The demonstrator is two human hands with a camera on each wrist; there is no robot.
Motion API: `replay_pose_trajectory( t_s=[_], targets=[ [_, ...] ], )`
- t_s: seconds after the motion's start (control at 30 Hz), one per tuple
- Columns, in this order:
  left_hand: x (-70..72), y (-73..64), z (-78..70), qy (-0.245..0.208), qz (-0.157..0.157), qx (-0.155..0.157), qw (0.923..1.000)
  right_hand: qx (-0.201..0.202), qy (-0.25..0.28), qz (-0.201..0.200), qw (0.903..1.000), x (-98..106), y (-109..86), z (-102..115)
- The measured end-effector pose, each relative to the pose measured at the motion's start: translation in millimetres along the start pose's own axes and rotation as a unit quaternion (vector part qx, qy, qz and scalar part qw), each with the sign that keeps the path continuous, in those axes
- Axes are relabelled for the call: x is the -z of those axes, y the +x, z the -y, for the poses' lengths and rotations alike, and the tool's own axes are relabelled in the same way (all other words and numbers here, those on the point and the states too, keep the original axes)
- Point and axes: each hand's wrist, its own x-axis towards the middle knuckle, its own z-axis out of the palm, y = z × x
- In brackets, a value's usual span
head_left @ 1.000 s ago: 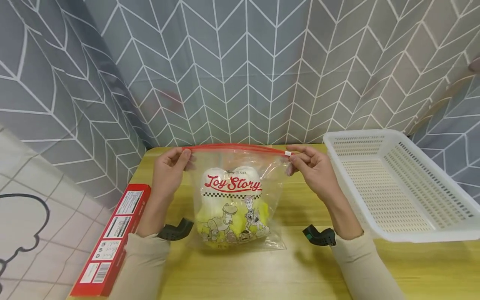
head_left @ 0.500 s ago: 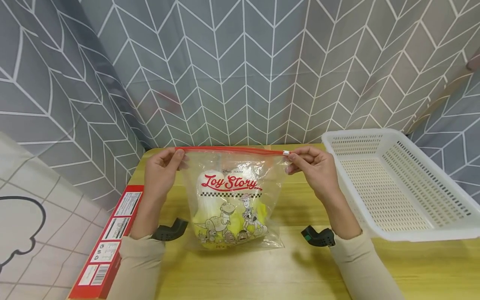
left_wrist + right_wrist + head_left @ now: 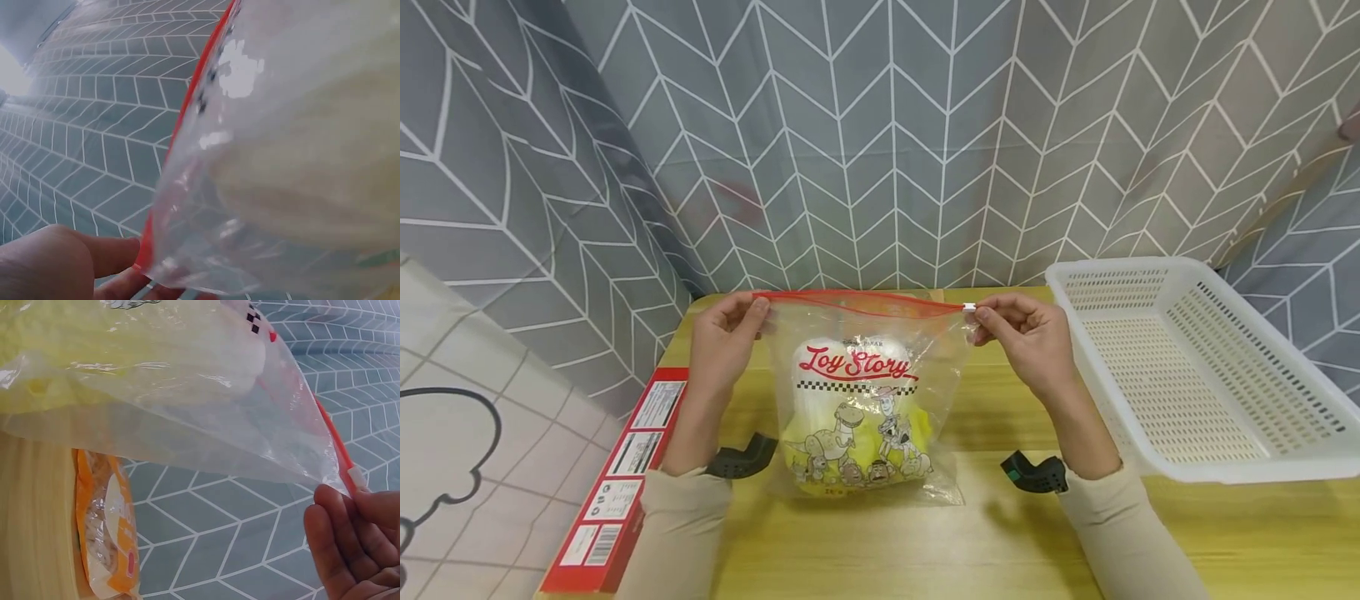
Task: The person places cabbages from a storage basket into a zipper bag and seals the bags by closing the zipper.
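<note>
A clear zip bag [image 3: 943, 400] printed with red "Toy Story" lettering and cartoon figures stands on the table, holding something white and yellow [image 3: 865, 425] whose kind I cannot tell. Along its top runs a red zip strip [image 3: 865, 298], its two edges slightly apart in the middle. My left hand [image 3: 722, 342] pinches the top left corner between thumb and fingers; the left wrist view shows that red corner [image 3: 145, 250] at the thumb tip. With my right hand [image 3: 1030, 337] I pinch the top right corner, beside the white slider [image 3: 357, 477].
A white perforated plastic basket [image 3: 1150, 425] stands at the right. On the left lies a long red box [image 3: 617, 483] with white labels. An orange and clear packet [image 3: 106, 519] lies behind the bag at the far table edge. A patterned grey curtain [image 3: 865, 150] hangs behind.
My left hand has moved slightly left, drawing the bag's top tauter. The bag has shifted a little left, and the zip edges now gape slightly. My right hand stays nearly in place.
</note>
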Motion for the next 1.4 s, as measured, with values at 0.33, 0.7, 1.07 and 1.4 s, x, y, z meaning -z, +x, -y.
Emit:
replay_pose_trajectory(
  t_s=[0.33,0.7,1.07,1.4],
  targets=[
    [-26.2,-4.9,-16.8,0.102,0.021,-0.166,0.9806,0.045,-0.031,-0.016,0.9984,-5.5,0.5,-5.9],
    [-99.3,-12.5,-45.3,0.159,0.22,-0.223,0.9362,0.029,-0.038,-0.012,0.9988,-3.6,0.2,-10.9],
    [-140.9,-9.5,-49.3,0.155,0.254,-0.214,0.9304,0.024,-0.026,0.005,0.9994,-5.4,1.4,-11.8],
    [-152.6,-10.8,-50.9,0.124,0.258,-0.232,0.9298,0.021,-0.028,0.019,0.9992,-8.0,-0.4,-8.8]
  ],
)
